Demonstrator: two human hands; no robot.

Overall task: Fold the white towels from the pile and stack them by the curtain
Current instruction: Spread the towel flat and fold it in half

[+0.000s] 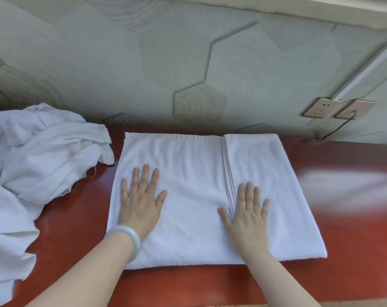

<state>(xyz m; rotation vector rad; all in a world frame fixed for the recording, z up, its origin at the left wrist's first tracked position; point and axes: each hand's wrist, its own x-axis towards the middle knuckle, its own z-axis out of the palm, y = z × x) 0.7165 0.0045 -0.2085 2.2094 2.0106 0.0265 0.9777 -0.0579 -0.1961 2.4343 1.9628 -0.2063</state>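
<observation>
Pile of white towels (33, 162): one crumpled heap, number unclear, being carried at the left end of the red bench (354, 218). Folded towel (188, 156): one, being kept flat mid-bench, near the pile. Left hand (139, 202), one bangle (126, 240): grip open, being pressed flat on the towel. Right hand (248, 218): grip open, being pressed likewise. Wall sockets (321, 109): two.

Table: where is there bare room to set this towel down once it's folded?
Widest bare patch: the red table right of the flat towel, below the wall sockets. A narrow strip runs between the towel and the crumpled pile. The left end is crowded by the pile.
</observation>
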